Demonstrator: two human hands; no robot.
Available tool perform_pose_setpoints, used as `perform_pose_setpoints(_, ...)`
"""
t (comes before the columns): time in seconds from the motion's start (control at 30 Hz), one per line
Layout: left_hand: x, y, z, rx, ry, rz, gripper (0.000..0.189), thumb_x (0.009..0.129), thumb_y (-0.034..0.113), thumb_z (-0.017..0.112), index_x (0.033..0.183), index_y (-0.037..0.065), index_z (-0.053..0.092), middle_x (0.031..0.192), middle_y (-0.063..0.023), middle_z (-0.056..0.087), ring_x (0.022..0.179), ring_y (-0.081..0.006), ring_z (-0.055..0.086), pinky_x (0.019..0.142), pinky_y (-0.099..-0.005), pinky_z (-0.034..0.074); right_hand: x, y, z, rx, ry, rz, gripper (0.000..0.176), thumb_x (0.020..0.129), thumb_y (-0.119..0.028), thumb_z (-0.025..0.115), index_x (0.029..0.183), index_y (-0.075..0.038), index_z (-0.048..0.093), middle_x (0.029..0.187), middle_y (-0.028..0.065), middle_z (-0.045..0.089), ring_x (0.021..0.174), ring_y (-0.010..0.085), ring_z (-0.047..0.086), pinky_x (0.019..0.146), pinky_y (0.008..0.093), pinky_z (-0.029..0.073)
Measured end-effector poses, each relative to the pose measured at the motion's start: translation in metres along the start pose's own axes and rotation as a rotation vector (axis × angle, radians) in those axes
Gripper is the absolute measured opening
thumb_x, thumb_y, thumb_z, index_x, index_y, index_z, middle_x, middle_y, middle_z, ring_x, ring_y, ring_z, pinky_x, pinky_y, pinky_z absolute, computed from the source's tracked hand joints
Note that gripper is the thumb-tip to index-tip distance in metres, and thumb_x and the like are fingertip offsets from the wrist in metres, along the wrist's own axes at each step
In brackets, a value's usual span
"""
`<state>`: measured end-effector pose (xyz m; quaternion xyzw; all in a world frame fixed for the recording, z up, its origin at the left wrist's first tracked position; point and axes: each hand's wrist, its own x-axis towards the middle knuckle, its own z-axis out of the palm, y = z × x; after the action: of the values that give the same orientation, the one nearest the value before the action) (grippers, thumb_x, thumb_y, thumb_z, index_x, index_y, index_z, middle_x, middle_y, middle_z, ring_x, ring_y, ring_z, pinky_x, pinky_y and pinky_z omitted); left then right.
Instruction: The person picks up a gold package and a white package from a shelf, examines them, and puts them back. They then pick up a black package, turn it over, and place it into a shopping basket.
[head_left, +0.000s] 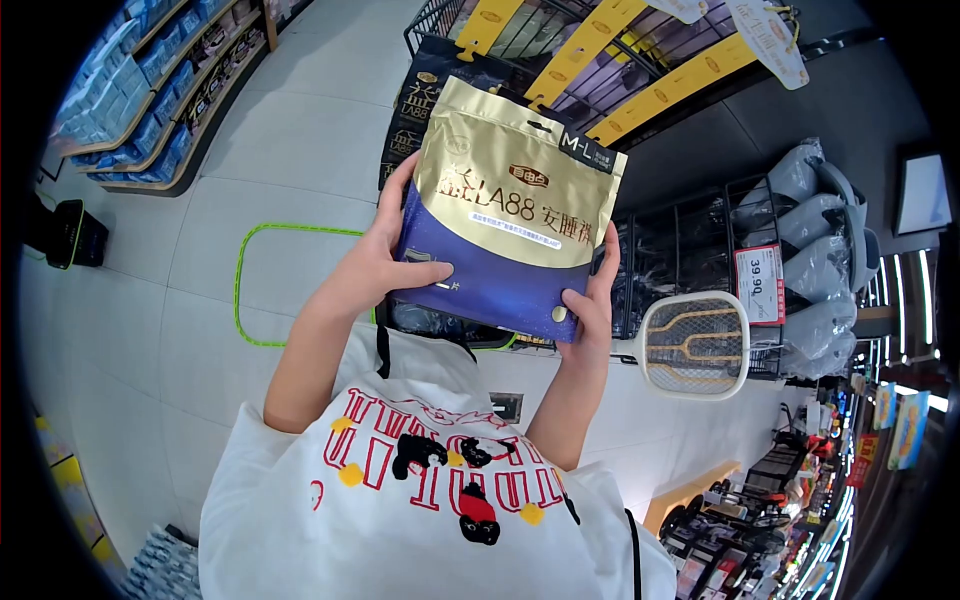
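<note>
A gold and dark-blue pack of sanitary sleep pants (500,215), marked LA88 and M-L, is held up in front of my chest, slightly tilted. My left hand (392,245) grips its left side, thumb across the lower front and fingers going behind it. On the right edge, my right hand (592,300) pinches the lower corner, with the thumb on the front. The fingertips behind the pack are hidden. Just beyond its upper left edge are dark packs (415,125) with similar lettering.
A wire rack (590,60) with yellow strips stands ahead. To the right are a white electric fly swatter (695,345), a 39.90 price sign (762,283) and plastic-wrapped goods (815,250). A green-rimmed basket (240,285) is low at left. Curved shelves (190,130) hold blue packs.
</note>
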<state>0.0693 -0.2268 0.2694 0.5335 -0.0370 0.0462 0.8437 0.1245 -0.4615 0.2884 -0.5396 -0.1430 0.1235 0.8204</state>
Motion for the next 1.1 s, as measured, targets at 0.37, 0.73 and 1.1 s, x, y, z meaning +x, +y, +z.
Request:
perform_pose_setpoints(0.37, 0.001, 0.000, 0.000, -0.048, 0.041, -0.068, 0.106, 0.066, -0.002, 0.066, 0.151, 0.015, 0.006, 0.134, -0.0142, 0.046, 0.113, -0.0199, 0.053, 0.098, -0.0306, 0.040, -0.012, -0.004, 0.007, 0.025, -0.042, -0.020, 0.101, 0.065, -0.002, 0.056, 0.152, -0.011, 0.005, 0.149, 0.0164, 0.025, 0.135, 0.0268, 0.033, 0.107, 0.0350, 0.031)
perform_pose_setpoints(0.73, -0.002, 0.003, -0.003, -0.007, 0.059, -0.118, 0.070, 0.075, 0.007, 0.055, 0.143, 0.006, 0.037, 0.136, -0.0121, 0.044, 0.117, -0.0173, 0.048, 0.101, -0.0277, 0.037, -0.004, 0.008, 0.017, 0.061, 0.115, 0.024, 0.077, 0.077, -0.001, 0.053, 0.148, -0.008, 0.024, 0.134, 0.0117, 0.047, 0.116, 0.0177, 0.052, 0.096, 0.0279, 0.042)
perform_pose_setpoints(1.1, -0.003, -0.024, -0.025, -0.485, 0.048, -0.307, 0.053, 0.086, 0.009, 0.048, 0.139, 0.005, 0.043, 0.130, -0.0106, 0.052, 0.114, -0.0175, 0.054, 0.095, -0.0338, 0.046, 0.002, 0.028, -0.005, 0.302, -0.039, 0.113, 0.054, 0.086, -0.009, 0.039, 0.139, -0.002, 0.033, 0.129, 0.0147, 0.049, 0.111, 0.0232, 0.058, 0.091, 0.0382, 0.053)
